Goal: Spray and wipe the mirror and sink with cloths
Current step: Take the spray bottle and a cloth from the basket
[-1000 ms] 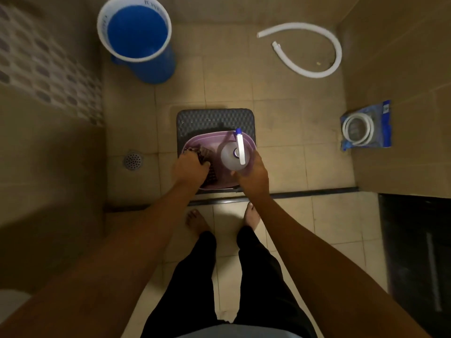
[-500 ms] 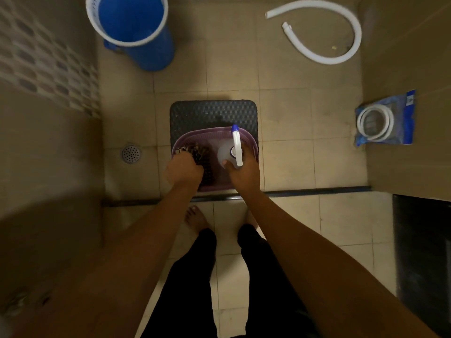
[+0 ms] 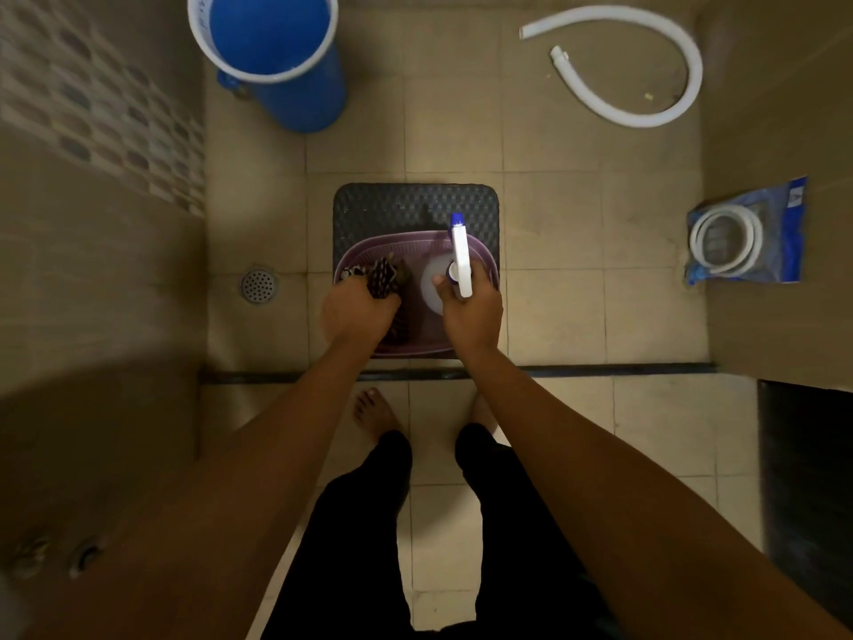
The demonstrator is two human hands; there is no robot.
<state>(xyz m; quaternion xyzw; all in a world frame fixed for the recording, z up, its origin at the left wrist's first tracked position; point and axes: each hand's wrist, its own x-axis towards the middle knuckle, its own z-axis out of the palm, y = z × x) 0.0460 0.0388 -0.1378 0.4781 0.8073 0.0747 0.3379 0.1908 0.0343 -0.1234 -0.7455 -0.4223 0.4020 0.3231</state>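
Note:
A purple plastic basket (image 3: 397, 244) sits on a dark stool (image 3: 415, 205) on the bathroom floor, directly below me. My left hand (image 3: 357, 311) grips a dark patterned cloth (image 3: 382, 277) at the basket's left side. My right hand (image 3: 471, 311) holds a clear spray bottle (image 3: 434, 284) with a white trigger head and blue nozzle (image 3: 460, 251) over the basket's right side. Neither the mirror nor the sink is in view.
A blue bucket (image 3: 277, 53) stands at the back left. A white hose (image 3: 646, 85) curls on the floor at the back right. A blue packet with a coiled hose (image 3: 747, 233) lies at the right. A floor drain (image 3: 258, 285) is left of the stool. My bare feet stand behind a dark threshold strip (image 3: 600, 369).
My view has dropped closer to the basket. My right hand has shifted its hold on the spray bottle, and my left hand has gathered more of the cloth.

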